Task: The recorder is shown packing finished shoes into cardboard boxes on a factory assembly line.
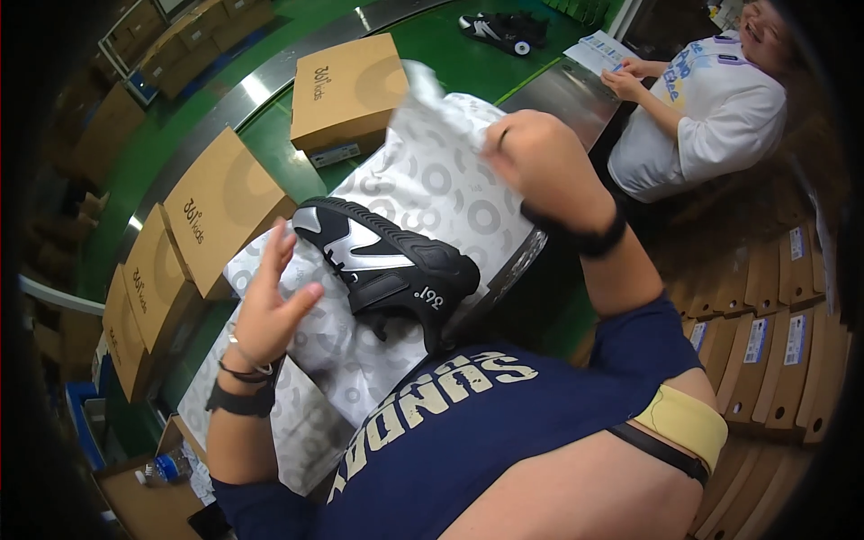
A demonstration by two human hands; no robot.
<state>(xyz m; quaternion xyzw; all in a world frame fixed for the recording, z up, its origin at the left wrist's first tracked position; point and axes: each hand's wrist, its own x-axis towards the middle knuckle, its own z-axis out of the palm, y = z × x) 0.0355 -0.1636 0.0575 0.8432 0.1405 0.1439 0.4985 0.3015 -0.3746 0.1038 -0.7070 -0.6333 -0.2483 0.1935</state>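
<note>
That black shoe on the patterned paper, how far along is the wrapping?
Early. The black shoe already lies on the spread wrapping paper. The right hand lifts a paper corner; the left hand rests on the paper beside the shoe. The shoe is uncovered, and the brown boxes alongside are shut.

The left hand (270,306) was raised with fingers spread and slightly curled, palm turned toward the right, dark bands around its wrist. The right hand (526,148) reached forward and up, blurred, its fingers pinched closed, a dark band on its wrist. Both forearms rose from the lower edge, bent at the elbows.
</note>
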